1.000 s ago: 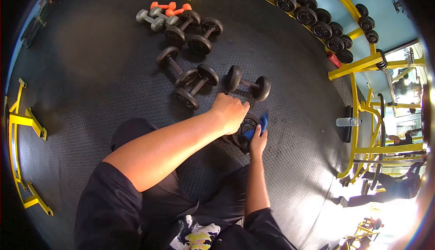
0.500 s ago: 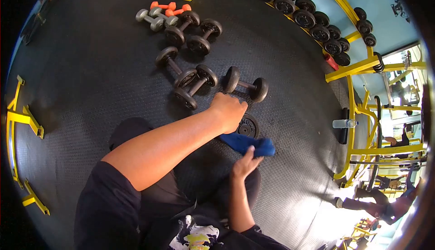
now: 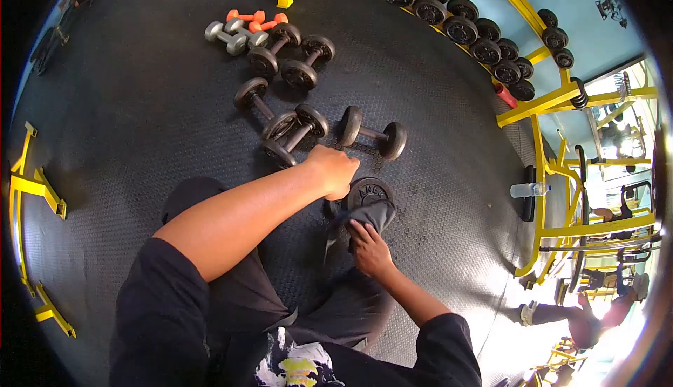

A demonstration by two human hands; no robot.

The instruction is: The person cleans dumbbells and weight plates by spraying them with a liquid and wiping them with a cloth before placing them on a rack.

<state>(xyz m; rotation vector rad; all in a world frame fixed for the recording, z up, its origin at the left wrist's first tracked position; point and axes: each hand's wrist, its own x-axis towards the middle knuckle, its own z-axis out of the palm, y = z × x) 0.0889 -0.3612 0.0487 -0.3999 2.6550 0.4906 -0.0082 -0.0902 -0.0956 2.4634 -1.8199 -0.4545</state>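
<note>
One dumbbell [image 3: 369,191], left fingers [image 3: 341,181] closed on it; right fingers [image 3: 360,232], gripping cloth [image 3: 377,214], back against it.

Left hand [image 3: 335,170] fisted, right hand [image 3: 368,250] curled.

Black dumbbell [image 3: 369,192], lettered end plate facing up; dark cloth [image 3: 376,214] bunched against near side.

Blk rubber floor [image 3: 126,113] w/ dumbbells [image 3: 370,133] (scattered)
</note>
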